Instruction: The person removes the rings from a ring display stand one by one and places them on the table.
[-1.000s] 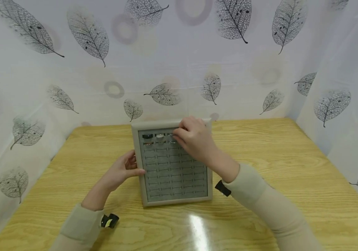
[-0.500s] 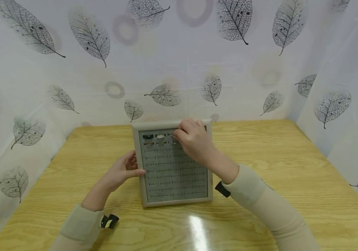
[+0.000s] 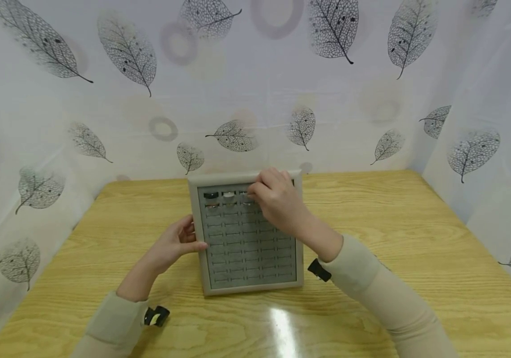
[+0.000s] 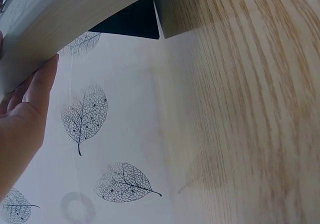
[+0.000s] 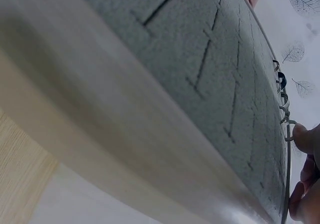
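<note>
A ring display board (image 3: 252,256) with a pale frame and grey slotted padding leans upright on the table. My left hand (image 3: 176,244) holds its left edge, thumb on the front and fingers behind; the left wrist view shows those fingers (image 4: 41,87) against the frame's back side. At the top row, my right hand (image 3: 279,201) pinches a ring (image 5: 289,138), mostly hidden by the fingers in the head view. To its left sit a black ring (image 3: 211,195) and a silver ring (image 3: 228,194). Several thinner rings, one reddish (image 3: 212,205), fill slots in the second row.
The board stands on a wood-grain table (image 3: 126,223). A leaf-patterned sheet (image 3: 264,89) hangs behind and on both sides. Behind the board, a dark support flap (image 4: 132,19) reaches toward the tabletop. Black wrist cameras (image 3: 319,270) sit on both cuffs.
Very little differs. The right fingers stay at the same top-row slot with only slight shifts, and the left hand and board keep their places.
</note>
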Demonstrator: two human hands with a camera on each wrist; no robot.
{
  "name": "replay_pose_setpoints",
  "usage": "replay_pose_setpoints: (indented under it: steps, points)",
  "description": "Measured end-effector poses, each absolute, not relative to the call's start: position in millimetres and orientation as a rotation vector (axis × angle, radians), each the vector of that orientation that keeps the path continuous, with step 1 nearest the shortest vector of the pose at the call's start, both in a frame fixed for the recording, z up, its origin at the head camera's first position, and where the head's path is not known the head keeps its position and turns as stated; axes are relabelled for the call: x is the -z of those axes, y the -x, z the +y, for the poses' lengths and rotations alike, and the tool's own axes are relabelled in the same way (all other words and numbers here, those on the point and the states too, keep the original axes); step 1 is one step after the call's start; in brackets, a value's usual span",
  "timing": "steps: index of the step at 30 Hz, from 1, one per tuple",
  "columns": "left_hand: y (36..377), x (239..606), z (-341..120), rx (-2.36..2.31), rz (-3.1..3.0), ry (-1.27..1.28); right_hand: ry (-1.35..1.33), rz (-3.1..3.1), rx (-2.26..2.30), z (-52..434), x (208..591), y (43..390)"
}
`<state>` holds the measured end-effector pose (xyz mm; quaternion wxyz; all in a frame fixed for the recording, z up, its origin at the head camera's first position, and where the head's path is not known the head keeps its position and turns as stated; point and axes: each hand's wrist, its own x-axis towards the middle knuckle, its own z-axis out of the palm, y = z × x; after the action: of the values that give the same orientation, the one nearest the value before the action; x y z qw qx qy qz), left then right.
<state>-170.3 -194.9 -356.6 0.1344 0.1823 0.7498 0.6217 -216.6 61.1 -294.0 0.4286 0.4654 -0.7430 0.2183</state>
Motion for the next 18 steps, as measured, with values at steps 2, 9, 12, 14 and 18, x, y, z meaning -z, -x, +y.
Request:
replay_pose_setpoints:
  steps: [2,9,12,14,18]
  points:
    - [170.2,356.4,-194.7,-1.803,2.171,-0.528,-1.168,-1.854,-0.552,61.7,293.8,216.7]
    - [171.3,357.9,-195.1,-1.788,2.189,-0.527,-1.210,-1.821,-0.616,64.1,291.7,217.0]
    - [171.5,358.3,-195.4,-1.787,2.190,-0.533,-1.244,-1.796,-0.683,65.7,289.7,216.7]
    - [171.4,358.3,-195.6,-1.788,2.188,-0.538,-1.257,-1.786,-0.720,67.0,289.2,216.7]
    - [171.2,358.4,-195.7,-1.783,2.193,-0.529,-1.267,-1.780,-0.744,70.5,290.5,216.1]
